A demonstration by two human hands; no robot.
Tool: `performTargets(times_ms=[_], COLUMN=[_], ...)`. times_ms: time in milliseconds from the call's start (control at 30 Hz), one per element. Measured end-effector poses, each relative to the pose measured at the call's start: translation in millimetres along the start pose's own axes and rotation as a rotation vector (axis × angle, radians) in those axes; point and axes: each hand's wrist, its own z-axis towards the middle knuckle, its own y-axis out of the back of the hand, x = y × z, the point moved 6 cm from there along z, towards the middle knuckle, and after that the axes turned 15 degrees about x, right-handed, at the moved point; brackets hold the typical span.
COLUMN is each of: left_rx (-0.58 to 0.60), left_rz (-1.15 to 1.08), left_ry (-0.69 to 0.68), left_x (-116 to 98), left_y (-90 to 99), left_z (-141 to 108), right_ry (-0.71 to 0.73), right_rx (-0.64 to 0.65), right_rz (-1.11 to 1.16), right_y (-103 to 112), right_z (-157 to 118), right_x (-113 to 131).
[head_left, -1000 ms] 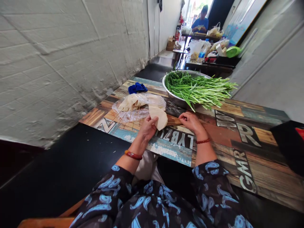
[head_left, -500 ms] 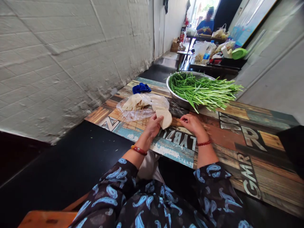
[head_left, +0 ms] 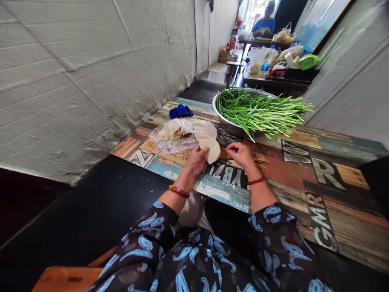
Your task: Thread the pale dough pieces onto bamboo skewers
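My left hand (head_left: 197,162) pinches a thin, flat, pale beige sheet of food (head_left: 210,149) with a rounded edge, thumb on top. To its right, my right hand (head_left: 241,155) is closed in a pinch close to the sheet's edge; whatever is between its fingertips is too small to make out. Several thin wooden skewers (head_left: 260,160) lie on the table beneath and beside my right hand. Just beyond my left hand, a clear plastic bag (head_left: 190,144) lies spread out with more beige sheets (head_left: 170,129) on it, some with skewers sticking out towards me.
A metal bowl (head_left: 225,120) heaped with long green stalks (head_left: 267,113) stands behind my right hand. A blue cloth (head_left: 181,112) lies at the far left of the patterned table (head_left: 349,207). Farther back, a bottle (head_left: 265,65) and bags crowd another table, and a person (head_left: 263,29) sits beyond.
My right hand has moved slightly left, closer to the beige sheet's edge. My left hand keeps its hold on the sheet. The view has shifted a little.
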Motion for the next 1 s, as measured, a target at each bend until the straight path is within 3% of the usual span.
performTargets(times_ms=[300,633,1000], left_rx=[-0.006,0.016,0.007], left_rz=[0.018,0.065,0.034], left_ry=[0.007,0.008,0.011], left_x=[0.6,1.7,0.9], left_y=[1.4,-2.0,0.3], left_z=[0.4,-1.2,-1.5], right_ry=[0.032,0.17,0.099], right_rx=[0.058,0.052,0.023], right_rz=[-0.005,-0.106,-0.041], right_y=[-7.2,-5.5,-6.5], right_z=[0.4,-2.1,-0.5], right_x=[3.5,27.1,20.0])
